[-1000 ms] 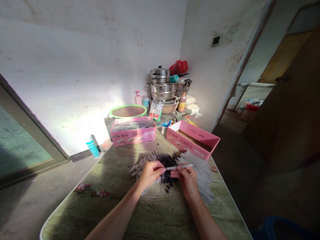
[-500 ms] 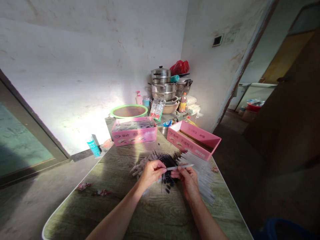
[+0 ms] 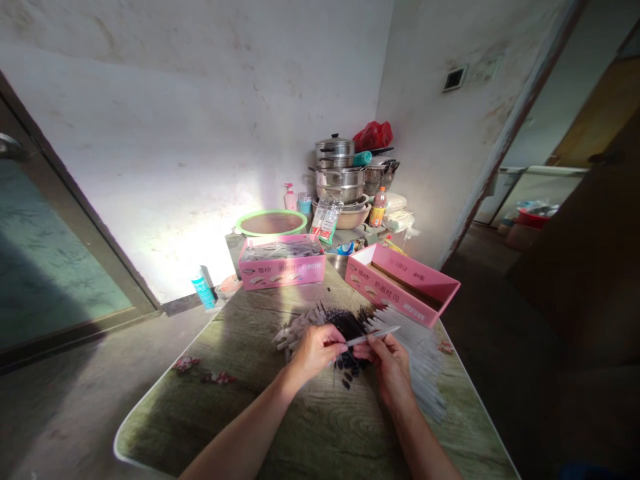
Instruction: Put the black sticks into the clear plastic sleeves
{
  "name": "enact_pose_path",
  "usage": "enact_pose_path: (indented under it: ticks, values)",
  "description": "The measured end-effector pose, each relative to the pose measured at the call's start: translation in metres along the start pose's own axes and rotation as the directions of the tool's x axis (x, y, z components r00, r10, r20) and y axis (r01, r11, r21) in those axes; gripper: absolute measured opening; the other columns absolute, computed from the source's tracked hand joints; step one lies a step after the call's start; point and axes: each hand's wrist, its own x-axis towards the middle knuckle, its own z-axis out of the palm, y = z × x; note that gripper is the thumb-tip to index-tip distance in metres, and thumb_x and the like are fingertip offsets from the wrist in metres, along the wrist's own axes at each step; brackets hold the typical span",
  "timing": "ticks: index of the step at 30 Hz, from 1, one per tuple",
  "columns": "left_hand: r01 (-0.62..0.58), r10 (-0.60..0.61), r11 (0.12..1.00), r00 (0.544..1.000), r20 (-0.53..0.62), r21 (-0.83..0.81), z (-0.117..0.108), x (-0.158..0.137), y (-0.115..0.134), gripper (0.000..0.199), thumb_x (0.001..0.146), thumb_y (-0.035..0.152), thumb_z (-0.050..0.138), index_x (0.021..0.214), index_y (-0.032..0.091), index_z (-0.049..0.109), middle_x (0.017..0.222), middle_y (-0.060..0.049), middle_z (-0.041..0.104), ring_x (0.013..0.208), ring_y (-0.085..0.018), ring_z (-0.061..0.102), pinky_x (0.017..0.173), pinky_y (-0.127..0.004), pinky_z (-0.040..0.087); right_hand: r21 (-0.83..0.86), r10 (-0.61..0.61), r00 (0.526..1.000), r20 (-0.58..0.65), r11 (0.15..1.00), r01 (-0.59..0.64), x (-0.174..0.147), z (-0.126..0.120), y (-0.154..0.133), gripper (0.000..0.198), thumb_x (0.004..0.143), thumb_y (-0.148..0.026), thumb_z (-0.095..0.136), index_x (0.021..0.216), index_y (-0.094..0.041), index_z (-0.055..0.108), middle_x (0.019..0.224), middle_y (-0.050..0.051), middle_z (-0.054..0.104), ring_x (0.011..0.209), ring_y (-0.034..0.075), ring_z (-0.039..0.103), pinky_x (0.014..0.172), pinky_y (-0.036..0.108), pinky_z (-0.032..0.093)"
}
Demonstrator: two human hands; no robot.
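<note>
Over the middle of the table, a slim whitish pen (image 3: 374,335) is held between both hands, its pointed end to the right. My left hand (image 3: 317,350) pinches its left end with thumb and fingers. My right hand (image 3: 390,367) has its fingers closed around the pen nearer the tip. Beneath and behind the hands lies a heap of thin black sticks (image 3: 346,322), with small black pieces (image 3: 347,381) in front. A pile of short whitish tubes (image 3: 294,331) is beside my left hand. Long pale pen barrels (image 3: 423,363) spread out right of my right hand.
Two pink boxes stand at the table's far end: the left box (image 3: 283,273) holds many pale sticks, the right box (image 3: 405,283) shows its brown inside. Behind them are a green-rimmed basin (image 3: 273,215), stacked steel pots (image 3: 340,180) and a bottle (image 3: 379,205). The wooden-patterned table (image 3: 240,400) has a pale edge.
The whole view has shifted, so everything appears a little further right. Both hands keep hold of the pen in nearly the same pose.
</note>
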Motion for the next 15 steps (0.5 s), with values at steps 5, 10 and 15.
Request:
enact_pose_path:
  ticks: [5,10,15]
  values:
    - [-0.174,0.192,0.943,0.981,-0.037,0.285,-0.002,-0.003,0.01,0.008,0.078,0.024,0.066,0.078,0.019,0.072,0.073,-0.003,0.071,0.065,-0.015,0.062,0.062,-0.023,0.045,-0.026,-0.022,0.999,-0.034,0.999,0.021,0.0,-0.001,0.002,0.026,0.07,-0.036,0.079,0.074,-0.016,0.063,0.065,0.005,0.073,0.057,0.02,0.07,0.06,0.032,0.06]
    - [-0.133,0.214,0.938,0.949,-0.231,0.321,-0.041,0.01,0.01,0.015,0.082,0.029,0.061,0.083,0.02,0.072,0.077,-0.003,0.071,0.069,-0.015,0.062,0.066,-0.023,0.045,-0.034,-0.045,0.998,-0.033,0.998,0.044,-0.001,-0.001,0.001,0.026,0.068,-0.035,0.079,0.078,-0.017,0.064,0.077,0.007,0.075,0.065,0.021,0.071,0.06,0.031,0.059]
    - [0.096,0.023,0.945,0.934,-0.356,0.314,-0.115,0.018,-0.01,0.008,0.068,0.023,0.065,0.068,0.017,0.07,0.061,0.0,0.064,0.057,-0.013,0.054,0.055,-0.021,0.041,-0.152,-0.038,0.999,0.032,0.988,0.042,-0.003,0.0,0.0,0.026,0.069,-0.038,0.077,0.074,-0.016,0.066,0.065,0.004,0.07,0.054,0.016,0.064,0.053,0.026,0.054]
